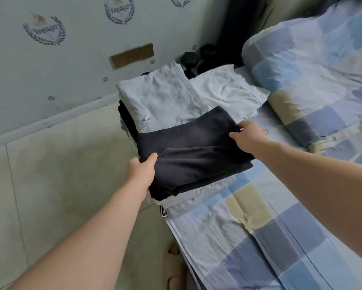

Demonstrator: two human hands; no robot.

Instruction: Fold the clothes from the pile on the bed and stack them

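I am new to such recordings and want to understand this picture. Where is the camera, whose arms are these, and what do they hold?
There is no machine here. A person wears one camera on the head, so you look down along their own arms. The left hand and the right hand each grip one side of a folded dark garment at the edge of the bed. More folded pieces lie under it. Behind it lie a folded grey garment and a white garment. A rolled checked quilt lies on the right, and dumbbells stand by the wall.
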